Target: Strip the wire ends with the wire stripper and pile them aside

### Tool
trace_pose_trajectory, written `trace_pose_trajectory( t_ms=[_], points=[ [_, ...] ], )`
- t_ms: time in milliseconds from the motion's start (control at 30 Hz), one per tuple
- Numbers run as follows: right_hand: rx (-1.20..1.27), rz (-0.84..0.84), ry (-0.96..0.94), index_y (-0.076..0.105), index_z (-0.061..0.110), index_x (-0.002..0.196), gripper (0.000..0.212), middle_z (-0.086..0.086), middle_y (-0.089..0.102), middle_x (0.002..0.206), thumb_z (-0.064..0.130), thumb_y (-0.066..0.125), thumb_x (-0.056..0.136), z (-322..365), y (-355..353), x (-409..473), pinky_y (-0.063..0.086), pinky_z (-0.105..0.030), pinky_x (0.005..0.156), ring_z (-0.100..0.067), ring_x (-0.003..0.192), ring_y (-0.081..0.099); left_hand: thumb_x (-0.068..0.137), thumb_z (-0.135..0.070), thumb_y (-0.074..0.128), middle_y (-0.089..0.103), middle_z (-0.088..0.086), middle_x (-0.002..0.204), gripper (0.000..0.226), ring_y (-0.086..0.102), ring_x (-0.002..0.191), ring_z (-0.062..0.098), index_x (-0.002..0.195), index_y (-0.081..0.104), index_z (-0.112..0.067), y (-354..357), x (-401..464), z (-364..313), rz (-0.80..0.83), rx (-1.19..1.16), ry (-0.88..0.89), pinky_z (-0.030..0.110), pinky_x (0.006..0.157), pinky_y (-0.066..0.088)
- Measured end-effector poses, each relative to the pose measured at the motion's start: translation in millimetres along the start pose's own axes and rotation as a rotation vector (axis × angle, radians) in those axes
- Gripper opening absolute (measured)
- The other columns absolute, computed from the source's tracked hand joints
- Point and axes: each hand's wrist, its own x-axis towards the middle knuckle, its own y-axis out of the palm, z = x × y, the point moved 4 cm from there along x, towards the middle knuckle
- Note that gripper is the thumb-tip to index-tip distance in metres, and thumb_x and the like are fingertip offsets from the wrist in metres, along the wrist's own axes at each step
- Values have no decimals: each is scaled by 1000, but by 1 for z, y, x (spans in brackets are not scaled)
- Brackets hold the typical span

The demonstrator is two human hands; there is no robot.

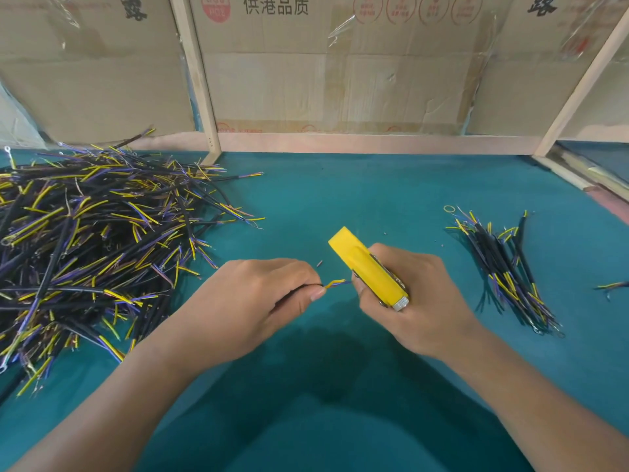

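My left hand [262, 301] pinches a short black wire [335, 283] near its end, where yellow and purple strands stick out to the right. The strand tips reach the jaws of a yellow wire stripper [367, 267], which my right hand [412, 301] grips around its handles. Both hands hover just above the teal table [340, 199] near its middle. A large heap of wires [92, 240] lies at the left. A smaller pile of wires [507, 267] lies at the right.
A cardboard wall with a wooden frame [340, 143] closes the back of the table. A small bit of insulation [319, 263] lies by my left hand. A yellow ring [449, 208] and one stray wire [612, 285] lie at the right.
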Motion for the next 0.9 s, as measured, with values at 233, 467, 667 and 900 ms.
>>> trace_pose_trajectory(
  t_ms=[233, 467, 667, 900],
  points=[
    [15, 1, 97, 53, 12, 75, 16, 0, 46, 61, 24, 62, 80, -1, 1, 1, 38, -40, 54, -20, 57, 40, 102, -36, 43, 55, -9, 73, 33, 50, 57, 21, 95, 66, -14, -1, 1, -6, 22, 82, 33, 36, 48, 46],
    [22, -31, 142, 54, 12, 76, 16, -5, 47, 60, 25, 62, 81, -4, 1, 1, 39, -45, 56, -23, 57, 41, 101, -36, 40, 58, -6, 74, 36, 53, 57, 24, 96, 67, -13, -2, 1, -8, 29, 115, 40, 37, 48, 47],
    [32, -42, 177, 54, 13, 75, 19, -5, 45, 59, 29, 60, 83, -12, -3, 2, 36, -40, 53, -21, 55, 39, 102, -35, 40, 55, -7, 72, 34, 51, 58, 24, 93, 65, -14, -3, 0, -7, 38, 123, 39, 36, 48, 46],
    [80, -1, 189, 56, 11, 77, 23, -7, 47, 60, 33, 59, 85, -16, 0, 2, 36, -35, 53, -22, 56, 40, 102, -36, 40, 55, -8, 74, 33, 50, 58, 22, 93, 64, -16, -5, 0, -1, 44, 126, 13, 35, 49, 46]
  ],
)
